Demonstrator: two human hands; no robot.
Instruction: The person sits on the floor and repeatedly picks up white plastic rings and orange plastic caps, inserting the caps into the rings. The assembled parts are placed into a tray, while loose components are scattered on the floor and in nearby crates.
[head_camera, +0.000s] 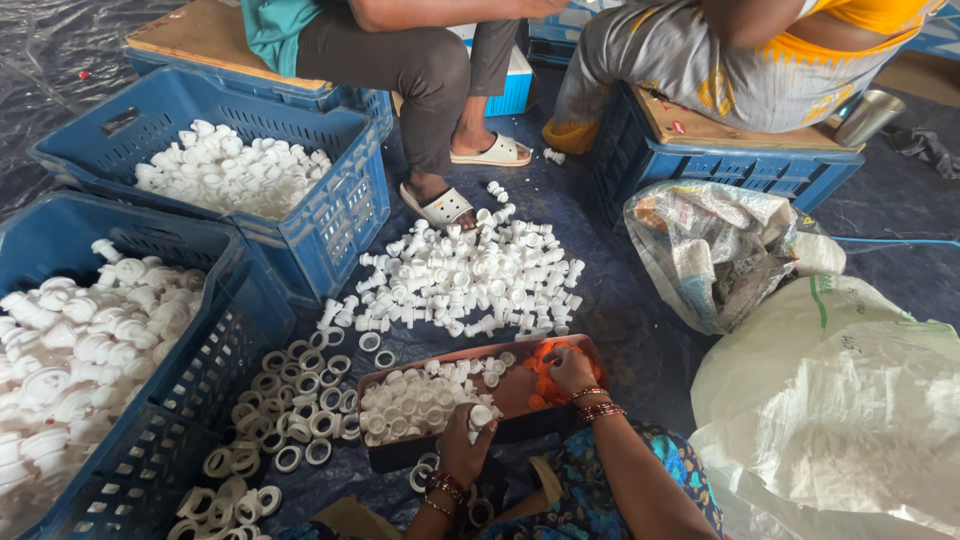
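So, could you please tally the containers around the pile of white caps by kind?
Blue plastic crates holding white parts: 2
Blue crates used as seats: 2
Brown tray on the lap: 1
Plastic bags: 2
Total: 7

Red and gold bangles circle both wrists of the worker, stacked just behind the left hand (462, 448) and the right hand (572, 372). Forearms are bare, with no sleeves in view. A blue garment with a multicoloured floral print (590, 490) covers the lap.
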